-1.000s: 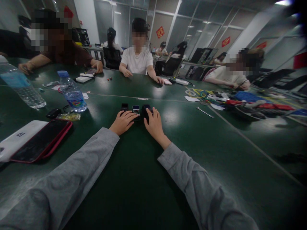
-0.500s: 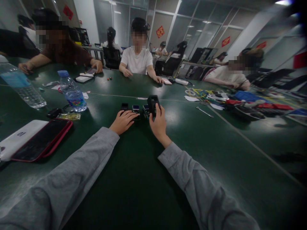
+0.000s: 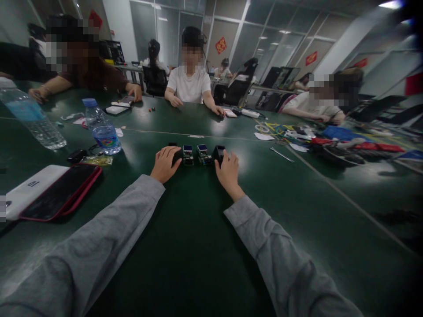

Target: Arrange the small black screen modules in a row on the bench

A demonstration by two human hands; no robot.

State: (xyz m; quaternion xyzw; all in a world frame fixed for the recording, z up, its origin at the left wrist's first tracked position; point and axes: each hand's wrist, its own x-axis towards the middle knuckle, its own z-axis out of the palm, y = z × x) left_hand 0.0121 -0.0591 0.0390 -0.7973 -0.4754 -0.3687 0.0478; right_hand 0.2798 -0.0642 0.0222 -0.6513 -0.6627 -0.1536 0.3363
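Two small circuit boards with screens stand side by side on the dark green table: the left board (image 3: 188, 156) and the right board (image 3: 204, 155). To their left, my left hand (image 3: 164, 164) is closed around a black plastic housing (image 3: 177, 157), which its fingers partly hide. On the far side, my right hand (image 3: 228, 171) grips another black housing (image 3: 218, 152) between thumb and fingers, low at the tabletop. Whether this housing rests on the table I cannot tell. Neither hand touches the boards.
Left of my hands are a water bottle (image 3: 102, 130), a larger bottle (image 3: 33, 116), a red-cased phone (image 3: 61, 191) and a white device (image 3: 31, 187). A wrench (image 3: 281, 154) and a pile of cables (image 3: 291, 130) lie right. Across the table sits a person in white (image 3: 190, 83).
My right hand has lowered its black housing and moved right, away from the boards. My left hand has drawn back leftward from the left board and now closes around a black housing.
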